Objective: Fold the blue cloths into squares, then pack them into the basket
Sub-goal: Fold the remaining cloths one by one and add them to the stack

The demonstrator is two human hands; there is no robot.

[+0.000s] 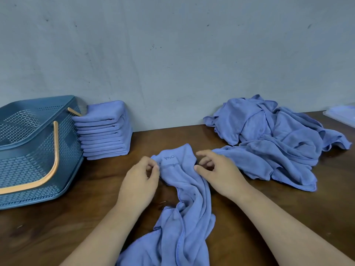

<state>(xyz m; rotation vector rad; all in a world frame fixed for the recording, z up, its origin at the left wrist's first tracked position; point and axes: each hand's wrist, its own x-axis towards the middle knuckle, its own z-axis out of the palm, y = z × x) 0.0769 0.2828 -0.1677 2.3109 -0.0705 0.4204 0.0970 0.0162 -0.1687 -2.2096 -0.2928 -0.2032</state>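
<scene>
"AGO" lettering on the blue cloth (184, 198)

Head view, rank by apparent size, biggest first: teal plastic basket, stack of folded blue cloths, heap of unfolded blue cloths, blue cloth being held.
1. Heap of unfolded blue cloths.
2-3. Teal perforated plastic basket and held blue cloth: unranked, since the basket is cropped and the cloth is nearest the camera.
4. Stack of folded blue cloths.
</scene>
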